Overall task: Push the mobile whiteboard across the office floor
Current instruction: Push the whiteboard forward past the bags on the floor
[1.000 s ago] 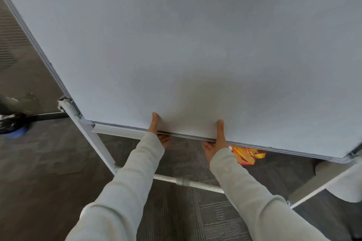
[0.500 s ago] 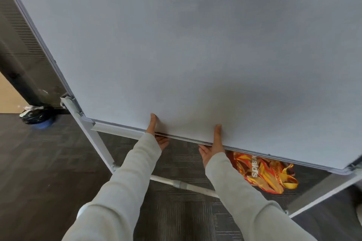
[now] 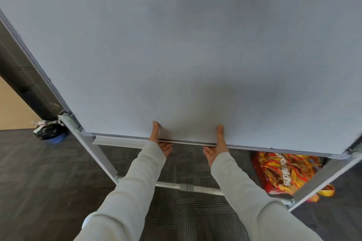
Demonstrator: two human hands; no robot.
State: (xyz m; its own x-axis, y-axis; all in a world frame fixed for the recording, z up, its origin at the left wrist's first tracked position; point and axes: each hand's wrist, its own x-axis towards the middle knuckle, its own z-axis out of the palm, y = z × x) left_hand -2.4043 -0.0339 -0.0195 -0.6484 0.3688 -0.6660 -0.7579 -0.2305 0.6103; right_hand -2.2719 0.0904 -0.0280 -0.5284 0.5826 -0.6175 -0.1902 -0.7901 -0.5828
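1. The mobile whiteboard fills most of the view; its blank grey-white face is tilted towards the camera, and its lower edge runs from lower left to right, just above the hands
2. Dark patterned carpet is seen beneath and to the left of the board, with a pale tan strip of floor at the far left edge
3. The board is carried on a grey metal frame: a slanted left leg and a right leg are joined low down by a white crossbar with a grey coupling at its middle
4. A red, orange and yellow patterned bag with white lettering is seen on the carpet behind the frame, under the board's right part
5. A black bundle on a blue base is seen on the floor by the board's lower left corner; what it is cannot be told
6. The left hand is closed over the board's bottom edge, thumb laid up the front face, fingers curled beneath
7. The right hand is clamped on the same edge just to the right in the same manner; both arms are covered by light grey sleeves
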